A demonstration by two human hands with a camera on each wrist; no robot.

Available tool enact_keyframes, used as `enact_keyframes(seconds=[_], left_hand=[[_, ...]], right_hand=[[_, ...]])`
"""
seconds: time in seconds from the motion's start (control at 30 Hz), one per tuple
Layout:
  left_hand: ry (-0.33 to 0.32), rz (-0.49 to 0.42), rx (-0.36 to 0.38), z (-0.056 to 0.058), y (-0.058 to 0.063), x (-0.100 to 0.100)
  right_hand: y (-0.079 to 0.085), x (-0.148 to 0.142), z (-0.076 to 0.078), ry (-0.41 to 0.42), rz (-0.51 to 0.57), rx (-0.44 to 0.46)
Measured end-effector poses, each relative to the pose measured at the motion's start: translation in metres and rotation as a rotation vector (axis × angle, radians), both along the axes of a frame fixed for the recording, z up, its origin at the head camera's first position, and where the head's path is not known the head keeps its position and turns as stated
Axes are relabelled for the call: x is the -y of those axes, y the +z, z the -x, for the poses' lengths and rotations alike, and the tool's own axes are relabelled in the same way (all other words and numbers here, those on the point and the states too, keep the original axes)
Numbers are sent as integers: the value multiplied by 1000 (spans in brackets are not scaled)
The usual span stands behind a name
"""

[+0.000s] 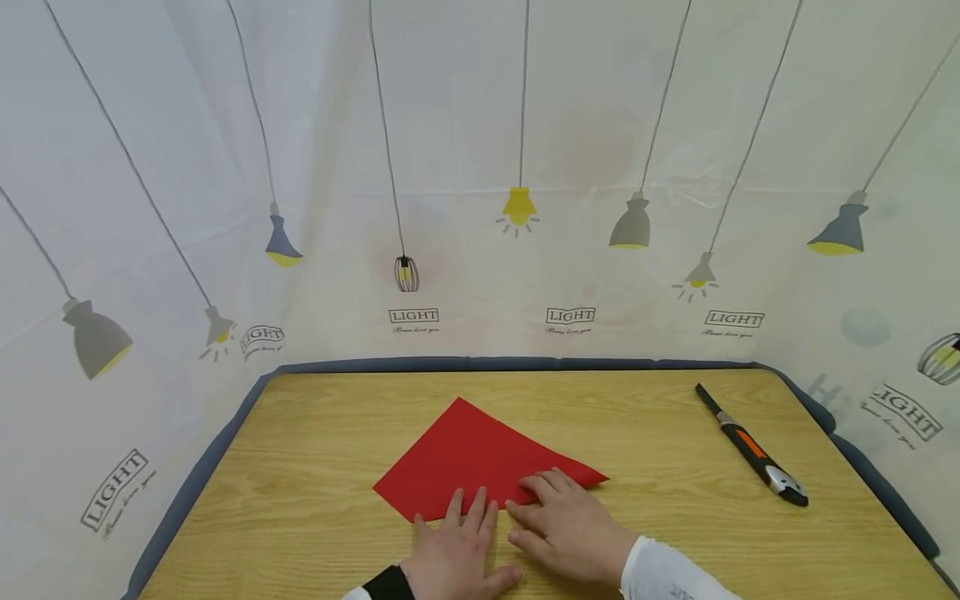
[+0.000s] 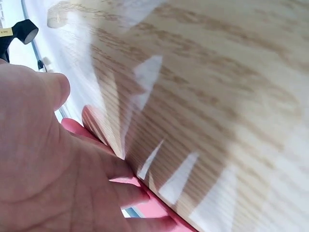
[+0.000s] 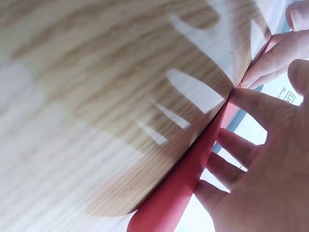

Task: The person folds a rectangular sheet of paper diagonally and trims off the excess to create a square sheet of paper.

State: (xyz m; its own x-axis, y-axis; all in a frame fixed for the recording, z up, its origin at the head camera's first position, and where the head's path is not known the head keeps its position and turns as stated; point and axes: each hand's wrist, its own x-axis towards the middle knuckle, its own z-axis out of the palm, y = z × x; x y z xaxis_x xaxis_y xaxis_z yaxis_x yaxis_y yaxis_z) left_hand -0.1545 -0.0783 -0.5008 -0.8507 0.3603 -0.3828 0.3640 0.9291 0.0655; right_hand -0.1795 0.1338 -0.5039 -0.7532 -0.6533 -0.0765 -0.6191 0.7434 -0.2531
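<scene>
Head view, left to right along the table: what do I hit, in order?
Black band → left hand → right hand → utility knife. Left out: the red paper, as it spans the stretch of both hands.

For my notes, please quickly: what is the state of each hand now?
Left hand: open, touching the red paper sheet.
Right hand: open, touching the same sheet.

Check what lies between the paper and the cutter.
Bare tabletop: in the head view, only wood grain shows between the red paper and the cutter. The right hand touches the paper, outside that stretch.
</scene>
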Motion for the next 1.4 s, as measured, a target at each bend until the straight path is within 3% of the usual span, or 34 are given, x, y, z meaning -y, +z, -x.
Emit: enact_keyframes(seconds=[0.47, 0.83, 1.4], left_hand=[[-6, -6, 16, 2, 4, 2], [-14, -1, 8, 2, 2, 3], [-13, 5, -6, 1, 1, 4]], right_hand=[[-6, 8, -2, 42, 21, -8], [6, 5, -2, -46, 7, 15], [4, -40, -5, -134, 10, -36]])
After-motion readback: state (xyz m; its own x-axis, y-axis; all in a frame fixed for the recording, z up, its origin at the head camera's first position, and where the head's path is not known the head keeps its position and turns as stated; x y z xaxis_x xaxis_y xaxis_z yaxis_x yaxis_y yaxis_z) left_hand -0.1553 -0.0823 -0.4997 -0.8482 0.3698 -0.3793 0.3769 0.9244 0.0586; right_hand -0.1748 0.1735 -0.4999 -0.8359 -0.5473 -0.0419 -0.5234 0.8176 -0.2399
